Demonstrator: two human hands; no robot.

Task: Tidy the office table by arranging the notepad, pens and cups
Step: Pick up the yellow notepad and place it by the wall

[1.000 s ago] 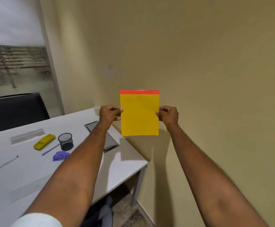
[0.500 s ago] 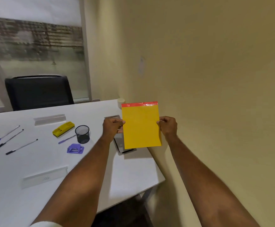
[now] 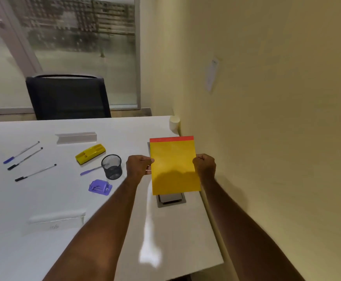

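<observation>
Left hand (image 3: 138, 166) and right hand (image 3: 204, 165) pinch the notepad (image 3: 173, 163) | now lowered over the counter's (image 3: 43, 199) right edge | you're set to place it.

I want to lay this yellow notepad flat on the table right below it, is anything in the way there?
Yes. The notepad, held by the left hand and right hand, hangs over a grey recessed panel in the table; nothing loose shows there.

Matt yellow paper notepad (image 3: 174, 165), black wire-mesh cup (image 3: 112, 166), and glossy smooth white table (image 3: 43, 199).
</observation>
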